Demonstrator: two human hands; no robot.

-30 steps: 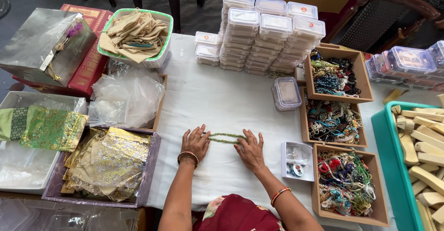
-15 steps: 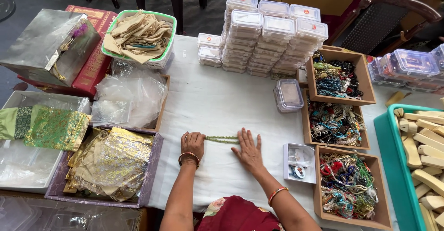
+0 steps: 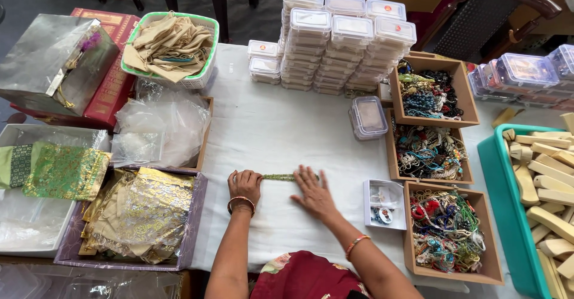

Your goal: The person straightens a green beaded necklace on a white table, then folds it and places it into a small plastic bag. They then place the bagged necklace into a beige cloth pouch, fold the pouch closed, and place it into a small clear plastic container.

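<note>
Two hands rest on the white cloth [image 3: 275, 131], holding a green bead string [image 3: 280, 177] stretched straight between them. The left hand [image 3: 244, 185] curls loosely over its left end, while the right hand [image 3: 312, 191] lies flat, fingers spread, on its right end. A small open box [image 3: 382, 203] sits just right of the right hand.

Both ends of the green bead strand [image 3: 278, 177] vanish under the hands: one beneath the left hand [image 3: 244, 186], the other beneath the right hand [image 3: 313, 194], so its full length cannot be told. Right of the right hand, the contents of the small open box [image 3: 382, 202] are too small to make out. Farther right, the teal tray [image 3: 499, 206] is cut off by the edge.
</note>
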